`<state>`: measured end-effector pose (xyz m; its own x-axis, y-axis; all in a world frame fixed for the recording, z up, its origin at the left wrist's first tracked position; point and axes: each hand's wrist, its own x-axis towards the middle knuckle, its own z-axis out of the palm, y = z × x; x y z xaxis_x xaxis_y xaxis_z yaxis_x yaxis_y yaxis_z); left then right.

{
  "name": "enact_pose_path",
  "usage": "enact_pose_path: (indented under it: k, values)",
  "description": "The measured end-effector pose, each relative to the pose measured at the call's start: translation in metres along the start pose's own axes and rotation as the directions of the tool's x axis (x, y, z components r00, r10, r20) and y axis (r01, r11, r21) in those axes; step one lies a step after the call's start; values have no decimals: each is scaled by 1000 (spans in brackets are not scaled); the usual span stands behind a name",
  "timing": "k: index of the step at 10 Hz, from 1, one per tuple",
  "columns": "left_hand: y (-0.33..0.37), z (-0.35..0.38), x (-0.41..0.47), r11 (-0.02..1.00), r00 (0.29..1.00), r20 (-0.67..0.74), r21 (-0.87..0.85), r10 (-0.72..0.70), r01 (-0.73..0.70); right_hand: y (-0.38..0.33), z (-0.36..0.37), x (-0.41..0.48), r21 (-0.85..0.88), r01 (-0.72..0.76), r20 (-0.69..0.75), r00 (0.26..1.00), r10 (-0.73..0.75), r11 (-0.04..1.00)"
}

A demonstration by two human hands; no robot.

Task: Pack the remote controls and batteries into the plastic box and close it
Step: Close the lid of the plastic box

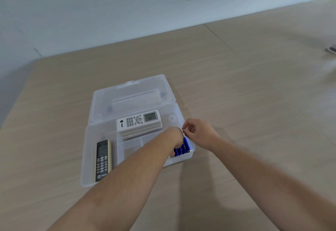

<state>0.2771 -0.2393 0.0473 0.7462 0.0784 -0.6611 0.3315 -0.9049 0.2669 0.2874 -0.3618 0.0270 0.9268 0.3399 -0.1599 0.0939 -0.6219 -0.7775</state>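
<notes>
A clear plastic box (101,139) sits open on a pale wood-grain table (236,94), its hinged lid (132,94) laid back flat behind it so the whole tray is reachable from above. Inside, white remote controls (139,121) are stacked across the far section with the top one's display facing up. A dark remote control with a cream edge (103,159) lies lengthwise in the narrow left channel, a slot that seems to suit its long shape.

Both hands work over the near right compartment, where several blue batteries (181,149) lie side by side, probably so they pack tightly and do not roll. The left hand (174,139) reaches down among them, but its fingers are hidden behind its own wrist, so I cannot tell whether they grip a battery or merely press on the row. The right hand (198,132) hovers just beside it, thumb and forefinger pinched together near the compartment's far edge (whether anything small sits between them is too unclear to say).

The left forearm crosses the middle dividers and blocks the view of those sections. The rest of the table looks free of remotes or batteries; a small dark object (331,49) lies well apart at the far right. Closing the lid appears to be what remains, once the hands are out of its path.
</notes>
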Motion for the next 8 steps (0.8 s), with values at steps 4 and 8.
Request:
enact_pose_path:
  k: [4,8]
  values:
    - [-43,-100,-22,973,995,-85,-227,-56,36,-32,-12,35,-113,65,-204,975,-87,991]
    - [-219,-106,34,810,652,-530,-536,-542,238,-41,26,146,61,-305,-158,937,311,951]
